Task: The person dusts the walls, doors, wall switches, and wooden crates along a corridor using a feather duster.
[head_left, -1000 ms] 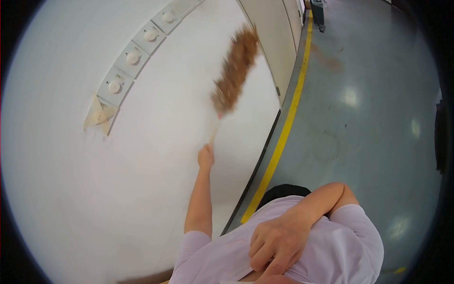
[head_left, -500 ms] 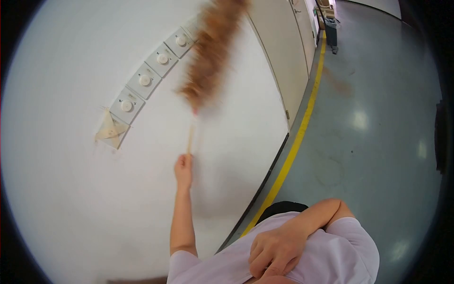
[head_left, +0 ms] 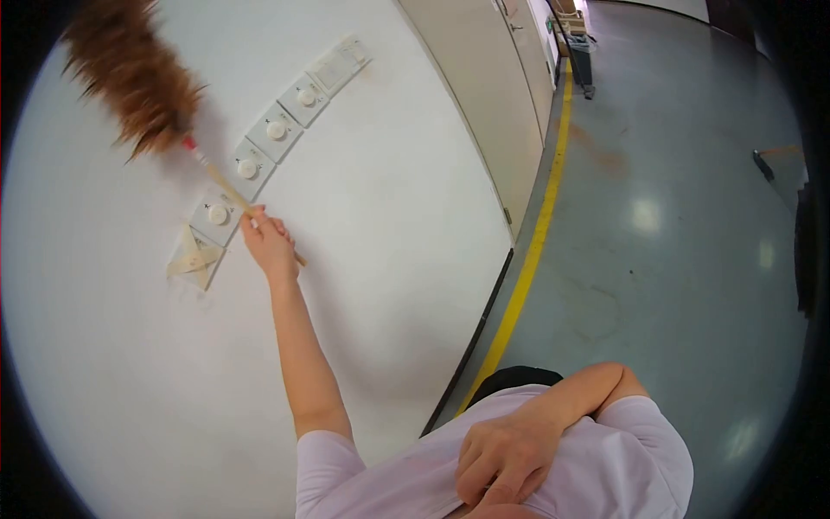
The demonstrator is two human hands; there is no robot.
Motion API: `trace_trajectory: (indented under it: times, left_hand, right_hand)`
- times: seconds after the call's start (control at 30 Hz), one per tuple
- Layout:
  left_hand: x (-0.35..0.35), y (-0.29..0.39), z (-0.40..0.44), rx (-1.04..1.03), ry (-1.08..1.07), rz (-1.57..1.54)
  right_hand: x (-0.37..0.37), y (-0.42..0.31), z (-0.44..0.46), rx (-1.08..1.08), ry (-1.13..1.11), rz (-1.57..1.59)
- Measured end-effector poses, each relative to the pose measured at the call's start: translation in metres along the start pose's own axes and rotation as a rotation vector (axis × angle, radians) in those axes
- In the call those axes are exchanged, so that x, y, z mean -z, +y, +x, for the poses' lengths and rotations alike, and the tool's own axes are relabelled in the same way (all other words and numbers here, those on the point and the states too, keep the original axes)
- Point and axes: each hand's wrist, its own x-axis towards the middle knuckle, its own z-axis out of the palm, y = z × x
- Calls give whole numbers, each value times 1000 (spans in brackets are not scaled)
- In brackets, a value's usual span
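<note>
My left hand [head_left: 270, 246] is closed around the wooden handle of a feather duster [head_left: 130, 78]. Its brown feather head fans out at the upper left, against or close to the white wall [head_left: 389, 277]; contact is hard to judge. The handle crosses in front of a slanting row of wall dials [head_left: 276, 130], and its butt end sticks out below my fist. Lowest in that row is a plate covered with crossed tape [head_left: 197, 259]. My right hand [head_left: 510, 454] lies on my chest with fingers curled against the shirt; whatever they grip is hidden.
A beige door [head_left: 475, 95] stands to the right of the wall section. Along the wall base, a yellow line [head_left: 543, 216] runs over the grey floor [head_left: 657, 285]. Farther off is a dark bin [head_left: 581, 65]. At the right, a dark-headed tool [head_left: 762, 164] is on the floor.
The feather duster has swung from upper centre to the upper left, its handle now tilting left. My left hand has moved up and left with it. My right hand has stayed put.
</note>
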Motion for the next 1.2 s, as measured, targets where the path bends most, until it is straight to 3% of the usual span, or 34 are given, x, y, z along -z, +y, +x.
trace_trajectory:
  times: [0.23, 0.37, 0.53, 0.7, 0.8, 1.0, 1.2]
  left_hand:
    - [-32, -117, 10, -347, -224, 724]
    - [-36, -179, -37, -136, -488, 1168]
    - [8, -273, -123, 142, -753, 1416]
    - [37, -278, -171, 313, -843, 1439]
    - [30, -256, -153, 214, -807, 1390]
    - [-18, -168, -96, -166, -378, 1019]
    - [-63, -150, -71, -86, -324, 771]
  right_hand:
    - [-10, -10, -4, -5, 7, -43]
    - [-13, -22, -5, 1, 30, -75]
    - [-16, -33, -11, -3, 45, -129]
    - [-13, -34, -12, -36, 38, -126]
    - [-8, -24, -9, -42, 26, -63]
    - [1, -9, -5, -31, 17, 7]
    - [14, -24, -4, -62, 27, -57]
